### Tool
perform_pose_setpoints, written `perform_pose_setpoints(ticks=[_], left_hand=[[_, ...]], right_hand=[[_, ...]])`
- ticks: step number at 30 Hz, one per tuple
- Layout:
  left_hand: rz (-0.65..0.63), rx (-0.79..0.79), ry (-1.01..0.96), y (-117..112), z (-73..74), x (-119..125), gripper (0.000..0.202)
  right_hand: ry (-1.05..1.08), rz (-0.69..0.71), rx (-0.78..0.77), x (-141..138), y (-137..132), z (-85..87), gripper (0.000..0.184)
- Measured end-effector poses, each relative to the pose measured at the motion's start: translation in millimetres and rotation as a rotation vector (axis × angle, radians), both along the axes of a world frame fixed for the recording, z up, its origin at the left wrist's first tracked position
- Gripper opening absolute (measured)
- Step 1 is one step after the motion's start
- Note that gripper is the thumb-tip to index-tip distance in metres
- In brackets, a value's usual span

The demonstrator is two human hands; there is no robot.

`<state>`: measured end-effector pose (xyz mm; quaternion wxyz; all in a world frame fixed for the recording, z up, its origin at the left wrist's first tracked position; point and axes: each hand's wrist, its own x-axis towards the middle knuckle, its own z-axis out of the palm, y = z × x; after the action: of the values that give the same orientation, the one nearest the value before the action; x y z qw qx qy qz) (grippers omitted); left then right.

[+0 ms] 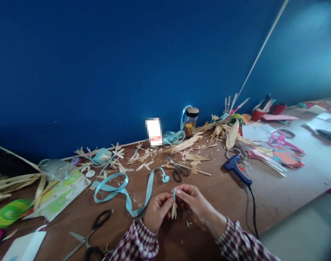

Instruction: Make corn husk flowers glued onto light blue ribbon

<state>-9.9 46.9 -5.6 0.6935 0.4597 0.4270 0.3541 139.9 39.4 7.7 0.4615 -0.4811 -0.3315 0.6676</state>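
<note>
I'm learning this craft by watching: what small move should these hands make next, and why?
Perhaps press the blue strip snugly against the pale husk piece: the left hand and right hand pinch close to where the two meet, and neither holds a tool.

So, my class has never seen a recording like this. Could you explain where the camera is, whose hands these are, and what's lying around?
There is no machine here. One camera, worn on a person's head, looks forward and down at their own bare hands. The left hand and right hand pinch a small pale piece, light blue at its upper end. On the brown table around them lie a curling blue ribbon, large scissors, small scissors, a blue glue gun with a black cord, and pale dried strips. A black-lidded jar stands near the blue wall.
</note>
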Motion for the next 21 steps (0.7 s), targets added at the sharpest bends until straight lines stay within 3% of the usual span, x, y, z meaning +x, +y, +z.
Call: perform_pose_setpoints(ticks=[9,16,21], left_hand=[[-0.064,0.052,0.078,-2.3,-1.9,-2.0,0.044],[0.009,0.269,0.302,-3.3,8.9,-1.9,0.028],[0.016,0.434,0.419,-3.3,8.3,-1.7,0.024]], right_hand=[[-0.039,0.069,0.026,2.0,-1.9,4.6,0.038],[-0.155,0.067,0.055,3.9,-2.5,-0.3,0.039],[-0.249,0.102,0.176,6.2,-2.5,6.5,0.035]])
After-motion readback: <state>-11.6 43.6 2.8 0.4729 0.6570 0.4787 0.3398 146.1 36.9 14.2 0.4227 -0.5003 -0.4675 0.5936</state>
